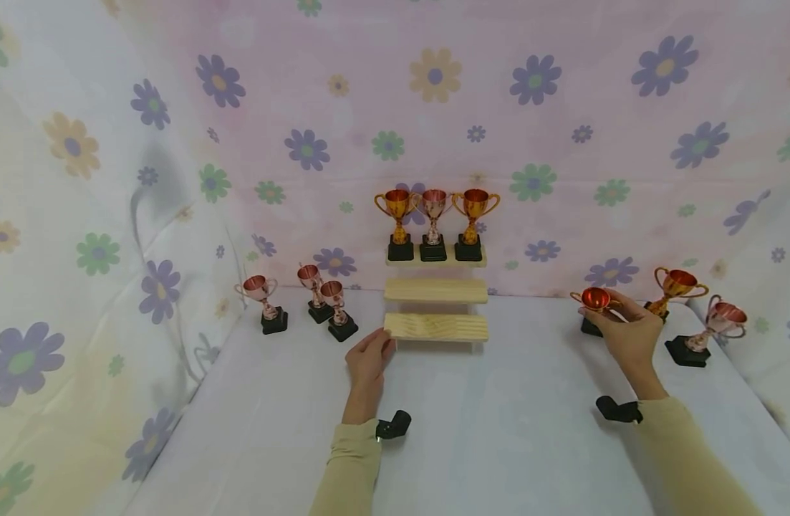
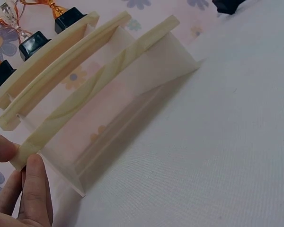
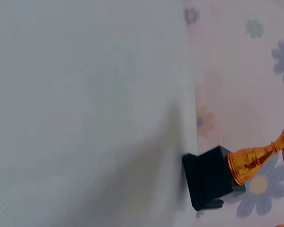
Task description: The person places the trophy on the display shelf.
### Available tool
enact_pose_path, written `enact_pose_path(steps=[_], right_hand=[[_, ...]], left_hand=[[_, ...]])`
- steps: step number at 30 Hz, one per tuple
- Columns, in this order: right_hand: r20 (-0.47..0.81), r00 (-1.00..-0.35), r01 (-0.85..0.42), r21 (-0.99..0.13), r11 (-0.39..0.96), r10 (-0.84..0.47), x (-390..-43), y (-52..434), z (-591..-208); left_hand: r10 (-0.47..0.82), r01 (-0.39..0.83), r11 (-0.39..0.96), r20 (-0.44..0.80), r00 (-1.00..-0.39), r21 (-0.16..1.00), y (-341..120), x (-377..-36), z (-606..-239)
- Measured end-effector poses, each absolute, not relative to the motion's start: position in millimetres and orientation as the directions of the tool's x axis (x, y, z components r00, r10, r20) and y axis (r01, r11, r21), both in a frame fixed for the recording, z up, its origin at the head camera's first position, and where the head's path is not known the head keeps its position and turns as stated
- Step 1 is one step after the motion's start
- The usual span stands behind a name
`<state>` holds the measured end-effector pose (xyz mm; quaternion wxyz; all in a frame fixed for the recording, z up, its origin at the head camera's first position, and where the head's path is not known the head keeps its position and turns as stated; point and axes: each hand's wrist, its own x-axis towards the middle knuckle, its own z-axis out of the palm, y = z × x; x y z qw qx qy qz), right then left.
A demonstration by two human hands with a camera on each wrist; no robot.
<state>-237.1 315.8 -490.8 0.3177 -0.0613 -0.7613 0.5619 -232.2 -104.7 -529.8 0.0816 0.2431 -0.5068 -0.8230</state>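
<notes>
My left hand (image 1: 367,362) pinches the left end of the lowest wooden board of a three-tier display stand (image 1: 436,327), thumb above and fingers below in the left wrist view. On its top tier stand two gold trophies and a rose-gold trophy (image 1: 433,208) between them, all on black bases. Off to the right, my right hand (image 1: 629,342) holds a gold trophy (image 1: 594,297) by its cup. That trophy's black base (image 3: 210,177) shows in the right wrist view, close to the table's back edge; most of the hand is out of that frame.
Three rose-gold trophies (image 1: 334,301) stand on the white table (image 1: 498,430) left of the display stand. Beyond my right hand are another gold trophy (image 1: 678,284) and a rose-gold one (image 1: 720,322). Flower-printed cloth (image 1: 369,93) encloses the back and sides.
</notes>
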Motion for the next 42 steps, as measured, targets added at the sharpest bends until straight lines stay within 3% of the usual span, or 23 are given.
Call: enact_pose_path(steps=[11, 27, 42], right_hand=[[0.557, -0.781, -0.464, -0.821, 0.334, 0.284, -221.0, 269.6, -459.6], [0.565, -0.812, -0.531, -0.819, 0.216, 0.145, -228.3, 208.7, -430.2], [0.582, -0.808, -0.579, -0.813, 0.057, 0.093, -267.7, 156.7, -412.0]], left_hand=[[-0.398, -0.104, -0.476, -0.32, -0.86, 0.873, -102.8, -234.2, -527.9], [-0.392, -0.134, -0.474, -0.345, -0.853, 0.87, -101.7, -235.5, -527.9], [-0.393, -0.128, -0.485, -0.347, -0.852, 0.865, -104.0, -234.0, -531.0]])
